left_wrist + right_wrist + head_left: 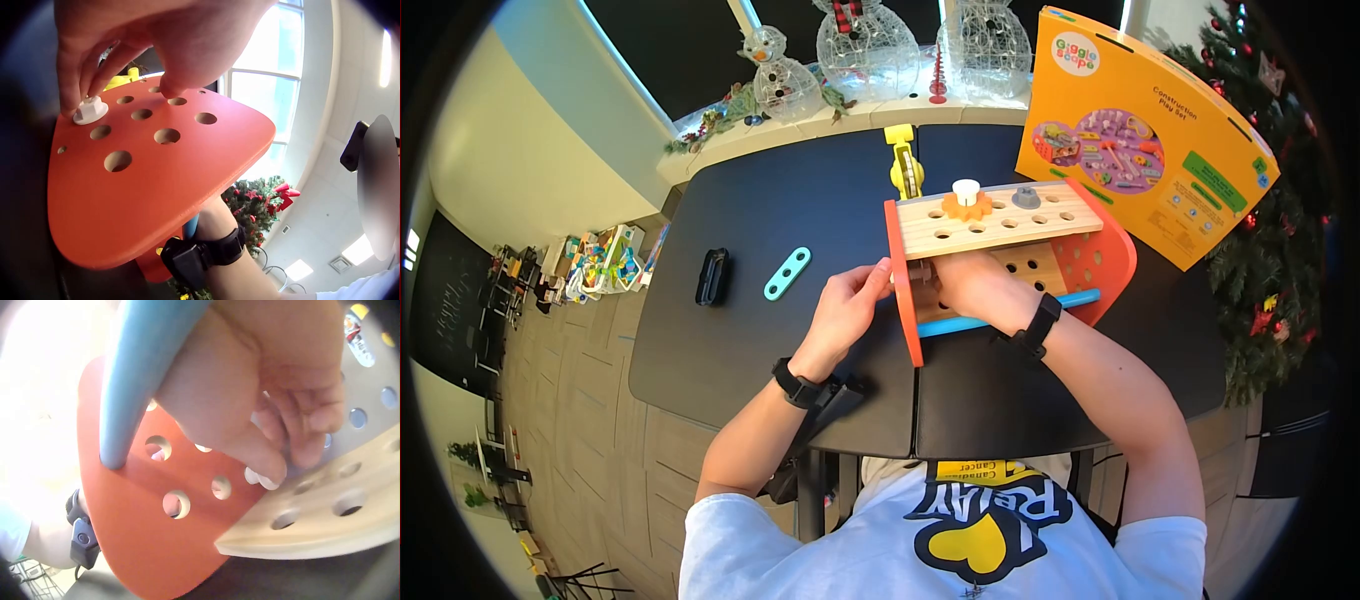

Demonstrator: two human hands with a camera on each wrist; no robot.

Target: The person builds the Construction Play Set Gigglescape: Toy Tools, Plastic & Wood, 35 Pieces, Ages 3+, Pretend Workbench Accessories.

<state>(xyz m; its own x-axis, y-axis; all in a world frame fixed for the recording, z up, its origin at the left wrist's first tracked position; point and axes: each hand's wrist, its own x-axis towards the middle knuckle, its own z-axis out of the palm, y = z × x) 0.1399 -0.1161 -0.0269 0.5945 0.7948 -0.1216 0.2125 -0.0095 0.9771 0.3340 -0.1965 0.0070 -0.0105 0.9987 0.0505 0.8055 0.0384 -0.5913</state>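
Note:
A toy workbench with red side panels (906,310) and a pale wooden top (1005,222) stands before me. On its outer left side, my left hand (156,37) has its fingertips on a white bolt head (91,110), with the thumb against the holed panel (167,135). My right hand (972,285) reaches inside, below the top and over the blue rod (134,381). Its thumb and fingers (265,459) come together near the inner face of that panel, at a small grey piece (920,273) mostly hidden by the hand.
An orange gear with a white bolt (967,203) and a grey nut (1026,198) sit on the workbench top. Behind is a yellow toy clamp (905,165). A teal holed strip (788,273) and a black case (713,277) lie left; a yellow box (1145,130) stands right.

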